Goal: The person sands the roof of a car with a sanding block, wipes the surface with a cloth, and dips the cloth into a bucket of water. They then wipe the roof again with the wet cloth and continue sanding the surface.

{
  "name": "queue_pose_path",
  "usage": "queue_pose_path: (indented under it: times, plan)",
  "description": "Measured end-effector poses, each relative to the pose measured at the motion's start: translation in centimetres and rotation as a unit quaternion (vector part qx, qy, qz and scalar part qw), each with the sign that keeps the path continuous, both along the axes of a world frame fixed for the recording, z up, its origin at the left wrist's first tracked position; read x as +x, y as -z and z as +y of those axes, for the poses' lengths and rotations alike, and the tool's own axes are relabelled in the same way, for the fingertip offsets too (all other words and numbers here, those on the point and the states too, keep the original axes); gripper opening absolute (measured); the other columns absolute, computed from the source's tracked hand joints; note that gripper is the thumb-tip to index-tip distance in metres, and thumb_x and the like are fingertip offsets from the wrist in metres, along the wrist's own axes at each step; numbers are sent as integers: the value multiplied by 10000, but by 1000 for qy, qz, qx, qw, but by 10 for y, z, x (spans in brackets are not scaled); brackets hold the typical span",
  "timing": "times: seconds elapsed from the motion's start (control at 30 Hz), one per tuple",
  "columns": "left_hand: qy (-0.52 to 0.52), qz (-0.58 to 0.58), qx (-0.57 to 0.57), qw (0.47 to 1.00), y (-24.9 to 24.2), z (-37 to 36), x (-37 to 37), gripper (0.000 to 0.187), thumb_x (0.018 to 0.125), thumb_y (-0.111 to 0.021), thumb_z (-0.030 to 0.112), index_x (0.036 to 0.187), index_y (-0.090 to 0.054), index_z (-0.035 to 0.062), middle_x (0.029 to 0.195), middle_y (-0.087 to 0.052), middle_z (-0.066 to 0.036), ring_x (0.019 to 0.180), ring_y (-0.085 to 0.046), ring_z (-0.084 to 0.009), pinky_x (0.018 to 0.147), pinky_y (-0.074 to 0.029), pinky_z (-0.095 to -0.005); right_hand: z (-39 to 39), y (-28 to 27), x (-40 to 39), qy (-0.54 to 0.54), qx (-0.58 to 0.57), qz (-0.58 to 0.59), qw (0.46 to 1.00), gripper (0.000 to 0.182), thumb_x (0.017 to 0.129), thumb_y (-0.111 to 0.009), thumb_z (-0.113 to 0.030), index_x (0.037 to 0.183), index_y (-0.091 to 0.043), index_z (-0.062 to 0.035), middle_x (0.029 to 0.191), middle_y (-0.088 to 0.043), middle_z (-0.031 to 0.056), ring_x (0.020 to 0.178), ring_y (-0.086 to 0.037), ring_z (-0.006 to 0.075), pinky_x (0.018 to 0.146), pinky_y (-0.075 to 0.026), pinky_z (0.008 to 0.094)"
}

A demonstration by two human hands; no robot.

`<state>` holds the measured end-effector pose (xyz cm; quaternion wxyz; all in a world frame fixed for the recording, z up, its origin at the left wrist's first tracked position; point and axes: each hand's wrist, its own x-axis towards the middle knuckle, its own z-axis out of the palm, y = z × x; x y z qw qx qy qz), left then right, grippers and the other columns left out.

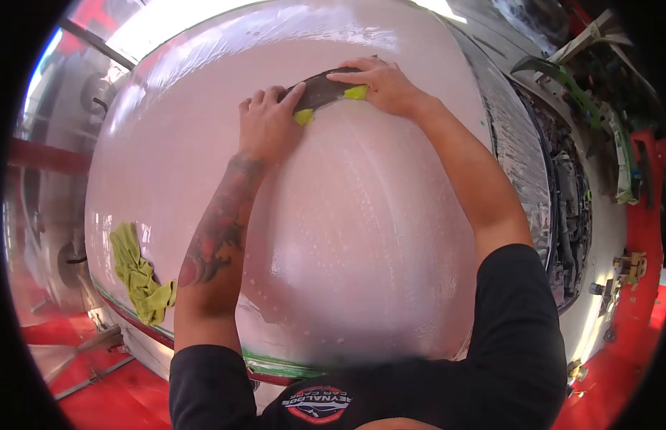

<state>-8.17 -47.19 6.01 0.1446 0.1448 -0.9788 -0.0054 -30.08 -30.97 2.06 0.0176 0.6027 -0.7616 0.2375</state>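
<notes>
Both of my hands press a long dark sanding block [320, 92] against a wet, pale pinkish-white vehicle panel [333, 193]. My left hand [270, 122] wraps its fingers around the block's left end. At the other end, my right hand [383, 84] grips with its thumb and fingers along the block. Two yellow-green tabs [356, 92] stick out from the block's near edge, one beside each hand. The underside of the block is hidden against the panel. Water and small droplets shine across the surface.
A crumpled green cloth [138, 276] lies on the panel at the lower left. Clear plastic sheeting [516, 143] covers the area past the right edge, with exposed dark vehicle parts [568, 193] beyond. Red flooring [111, 387] shows at the lower left.
</notes>
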Motion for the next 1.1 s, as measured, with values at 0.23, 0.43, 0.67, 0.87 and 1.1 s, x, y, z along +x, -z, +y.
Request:
queue_pose_path:
  times: [0.23, 0.43, 0.67, 0.87, 1.1]
  plan:
    - [50, 34, 42, 997, -3, 22, 36, 558, 819, -748, 190, 1370, -662, 205, 1260, -652, -93, 1187, -585, -299, 1036, -398, -487, 45, -3, 49, 19, 2, 5, 1000, 675, 885, -553, 7, 1413, -629, -408, 1510, -538, 6, 1405, -482, 242, 1137, -331, 578]
    - [167, 0, 180, 969, -16, 211, 187, 755, 665, -775, 147, 1404, -616, 147, 1194, -574, -142, 1056, -545, -329, 960, -404, -493, 272, -19, 231, 59, 18, -7, 998, 610, 772, -623, -15, 1307, -724, -289, 1438, -588, 45, 1351, -520, 274, 1060, -325, 560]
    - [293, -60, 140, 944, -15, 247, 215, 793, 723, -823, 275, 1454, -567, 109, 1249, -579, -138, 1038, -558, -285, 1007, -406, -539, 352, -1, 302, 132, 34, -32, 990, 613, 721, -714, -90, 1286, -725, -329, 1414, -589, 30, 1328, -534, 273, 1105, -305, 571]
    - [197, 24, 70, 978, -3, 122, 57, 688, 731, -720, 91, 1408, -596, 90, 1143, -592, -134, 1059, -563, -321, 1001, -431, -482, 179, -13, 82, 15, 15, 2, 1000, 679, 776, -626, 23, 1374, -683, -292, 1450, -574, 46, 1345, -525, 277, 1069, -365, 523]
    - [18, -50, 20, 998, -2, -41, -67, 568, 906, -681, 213, 1466, -598, 261, 1384, -626, -118, 1277, -562, -332, 1119, -387, -474, -27, 8, -45, 40, -19, -35, 998, 647, 887, -545, -2, 1416, -639, -362, 1494, -566, 34, 1397, -492, 276, 1159, -359, 494]
